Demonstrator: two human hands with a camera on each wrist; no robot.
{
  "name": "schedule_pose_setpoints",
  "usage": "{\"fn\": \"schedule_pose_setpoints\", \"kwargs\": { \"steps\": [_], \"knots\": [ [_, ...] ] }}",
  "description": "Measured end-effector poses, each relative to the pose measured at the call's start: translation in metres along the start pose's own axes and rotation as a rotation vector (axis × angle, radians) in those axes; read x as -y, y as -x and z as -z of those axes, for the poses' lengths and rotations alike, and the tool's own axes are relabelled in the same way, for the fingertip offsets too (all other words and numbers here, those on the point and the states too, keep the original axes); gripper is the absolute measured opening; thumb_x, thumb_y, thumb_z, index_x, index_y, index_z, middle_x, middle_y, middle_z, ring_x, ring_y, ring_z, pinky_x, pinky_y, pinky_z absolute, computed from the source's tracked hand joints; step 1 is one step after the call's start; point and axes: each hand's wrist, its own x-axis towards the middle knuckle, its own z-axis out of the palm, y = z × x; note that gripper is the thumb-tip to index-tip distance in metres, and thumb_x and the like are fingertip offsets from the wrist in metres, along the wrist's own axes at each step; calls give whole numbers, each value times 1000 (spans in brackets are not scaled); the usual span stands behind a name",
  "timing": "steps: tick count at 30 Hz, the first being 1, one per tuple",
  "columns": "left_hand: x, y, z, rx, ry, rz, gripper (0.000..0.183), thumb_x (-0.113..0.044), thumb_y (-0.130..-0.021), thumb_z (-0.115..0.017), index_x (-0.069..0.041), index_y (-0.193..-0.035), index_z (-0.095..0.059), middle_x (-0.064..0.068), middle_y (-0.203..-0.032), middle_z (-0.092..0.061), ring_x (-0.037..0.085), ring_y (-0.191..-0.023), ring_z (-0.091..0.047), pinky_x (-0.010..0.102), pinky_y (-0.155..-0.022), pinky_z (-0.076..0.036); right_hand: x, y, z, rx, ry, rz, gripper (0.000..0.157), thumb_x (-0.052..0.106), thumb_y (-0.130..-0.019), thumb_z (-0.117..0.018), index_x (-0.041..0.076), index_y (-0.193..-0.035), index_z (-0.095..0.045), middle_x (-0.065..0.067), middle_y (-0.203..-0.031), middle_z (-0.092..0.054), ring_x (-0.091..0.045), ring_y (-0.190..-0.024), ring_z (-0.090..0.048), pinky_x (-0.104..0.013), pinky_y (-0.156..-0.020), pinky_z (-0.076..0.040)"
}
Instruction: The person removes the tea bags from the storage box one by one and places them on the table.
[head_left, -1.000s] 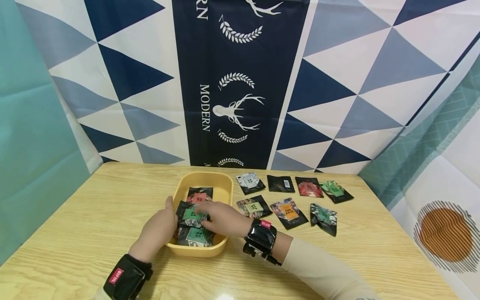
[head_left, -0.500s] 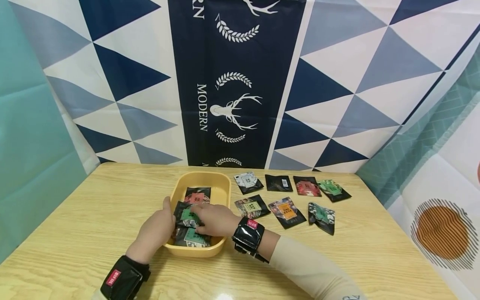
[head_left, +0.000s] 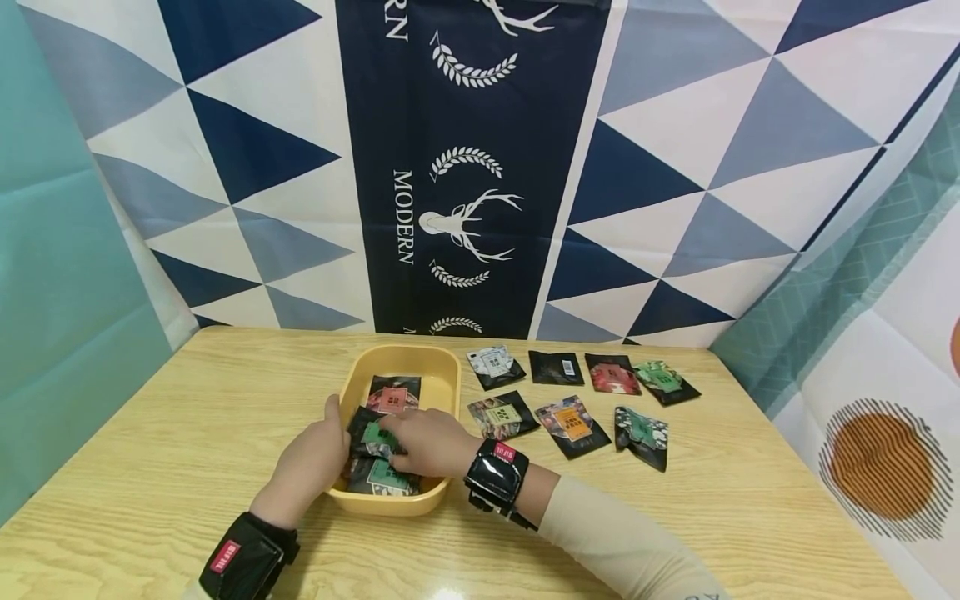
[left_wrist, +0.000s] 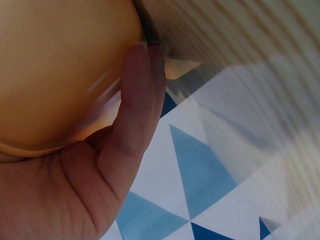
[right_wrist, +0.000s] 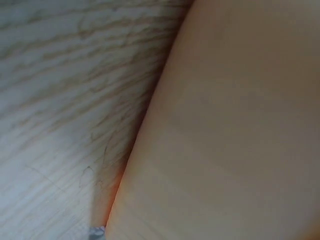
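A yellow plastic bin sits on the table with several small black packets in it. My left hand holds the bin's left side; in the left wrist view its fingers lie along the outside of the bin wall. My right hand reaches over the right rim and pinches a green-labelled packet; its fingertips partly cover that packet. Beyond it in the bin lies a red-labelled packet, and nearer me another green-labelled packet. The right wrist view shows mostly blurred skin.
Several more packets lie in loose rows on the wooden table right of the bin, among them an orange-labelled packet and a crumpled packet. A patterned cloth hangs behind the table.
My right wrist has shifted left and slightly down while the fingers stay at the same packet. My left hand has kept its place on the bin. The head view has shifted slightly.
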Motion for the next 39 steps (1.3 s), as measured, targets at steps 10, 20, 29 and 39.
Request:
{"fn": "schedule_pose_setpoints", "kwargs": {
  "steps": [10, 20, 29, 39],
  "knots": [
    [0, 1, 0, -25, -17, -20, 57, -10, -96, -39, 16, -140, -14, 6, -57, -53, 14, -45, -47, 26, -41, -32, -1, 1, 0, -10, -44, 43, 41, 19, -93, -52, 16, -133, -50, 1, -72, -62, -7, -51, -45, -21, -47, -33],
    [1, 1, 0, -36, -41, -28, 56, -10, -96, -38, 17, -140, -15, 8, -58, -56, 14, -46, -49, 27, -42, -33, 1, 0, 2, 40, -1, 85, 55, 51, -84, -61, 19, -129, -54, 6, -99, -69, -2, -79, -62, -23, -67, -49],
    [0, 1, 0, -36, -37, -34, 55, -10, -96, -39, 17, -138, -16, 7, -56, -54, 14, -45, -48, 26, -41, -31, 6, 2, 4, 61, 40, 73, 44, 33, -87, -62, 19, -128, -54, 7, -85, -67, -4, -69, -59, -22, -58, -45],
    [0, 1, 0, -15, -24, -3, 54, -8, -97, -34, 16, -140, -13, 5, -57, -53, 14, -46, -48, 27, -41, -32, 2, 7, 10, 24, 5, 95, 33, 16, -88, -58, 25, -120, -63, 7, -96, -68, -2, -73, -56, -23, -62, -46]
  ]
}}
